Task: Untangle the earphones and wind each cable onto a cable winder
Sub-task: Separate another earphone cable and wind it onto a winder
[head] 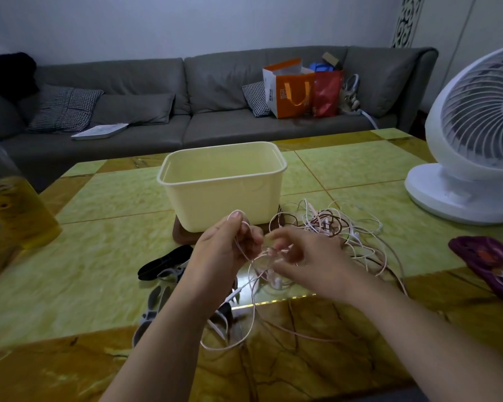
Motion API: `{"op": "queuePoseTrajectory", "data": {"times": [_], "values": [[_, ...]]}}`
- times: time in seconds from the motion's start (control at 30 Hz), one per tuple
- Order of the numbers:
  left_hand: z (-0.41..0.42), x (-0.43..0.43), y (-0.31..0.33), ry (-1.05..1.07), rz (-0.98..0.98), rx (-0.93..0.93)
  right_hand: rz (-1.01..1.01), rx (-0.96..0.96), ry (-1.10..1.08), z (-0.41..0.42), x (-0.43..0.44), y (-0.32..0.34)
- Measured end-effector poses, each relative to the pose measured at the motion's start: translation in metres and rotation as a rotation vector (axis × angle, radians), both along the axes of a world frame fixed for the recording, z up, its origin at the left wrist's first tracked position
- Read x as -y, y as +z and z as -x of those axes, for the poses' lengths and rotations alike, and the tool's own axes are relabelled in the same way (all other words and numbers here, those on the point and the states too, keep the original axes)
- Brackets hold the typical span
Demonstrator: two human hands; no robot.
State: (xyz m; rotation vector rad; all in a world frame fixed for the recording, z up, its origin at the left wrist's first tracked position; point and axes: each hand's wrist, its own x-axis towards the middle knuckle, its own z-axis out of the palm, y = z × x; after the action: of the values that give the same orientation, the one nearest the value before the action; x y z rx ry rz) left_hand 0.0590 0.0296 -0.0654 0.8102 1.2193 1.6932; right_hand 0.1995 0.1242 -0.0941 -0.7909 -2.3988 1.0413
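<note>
The left hand (230, 245) is held up over the table (99, 256). Its fingers are curled and pinch a thin pink-white earphone cable (253, 311). A loop of the cable goes up over the top of that hand. The right hand (308, 262) is just beside it, with its fingers reaching to the same cable. Those fingers are blurry, so I cannot tell if they grip it or only touch it.

The cable hangs down from the hands and lies in big loops on the near edge of the table. A small white earbud (276, 282) hangs under the hands.

Behind the right hand lies a messy pile of earphones (331, 224), with white, pink and brown wires all mixed up. A black cable winder (166, 262) and a grey cable winder (157, 297) lie on the table near the left arm.

A cream plastic tub (224, 192) stands on a dark brown board (183, 236). A white fan (476, 134) stands on the right. A bottle (15, 210) of yellow drink is on the left.

An orange bag (291, 88) sits on the grey sofa (215, 82). It has writing on it, too small to read.
</note>
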Motion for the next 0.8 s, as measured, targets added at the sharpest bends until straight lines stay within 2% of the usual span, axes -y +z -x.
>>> {"op": "queuePoseTrajectory", "data": {"times": [0.1, 0.2, 0.27, 0.37, 0.5, 0.63, 0.8], "values": [[0.001, 0.002, 0.001, 0.058, -0.069, -0.021, -0.133, 0.135, -0.03, 0.006, -0.004, -0.013], [0.006, 0.005, 0.003, 0.145, -0.089, -0.048, -0.076, 0.069, -0.092, 0.005, -0.008, -0.009], [0.01, 0.006, 0.003, 0.182, -0.059, -0.054, -0.04, 0.028, -0.091, 0.005, -0.008, -0.008], [0.011, 0.004, 0.001, 0.216, 0.005, -0.074, -0.099, 0.058, -0.133, 0.005, -0.009, -0.009], [0.013, 0.002, -0.007, 0.232, 0.112, -0.176, -0.08, 0.057, -0.153, 0.006, -0.008, -0.008], [0.011, 0.0, -0.011, 0.21, 0.187, -0.154, -0.008, 0.019, -0.138, 0.006, -0.006, -0.006], [0.007, -0.002, -0.011, 0.175, 0.193, -0.15, -0.045, 0.045, -0.183, 0.007, -0.005, -0.01]]}}
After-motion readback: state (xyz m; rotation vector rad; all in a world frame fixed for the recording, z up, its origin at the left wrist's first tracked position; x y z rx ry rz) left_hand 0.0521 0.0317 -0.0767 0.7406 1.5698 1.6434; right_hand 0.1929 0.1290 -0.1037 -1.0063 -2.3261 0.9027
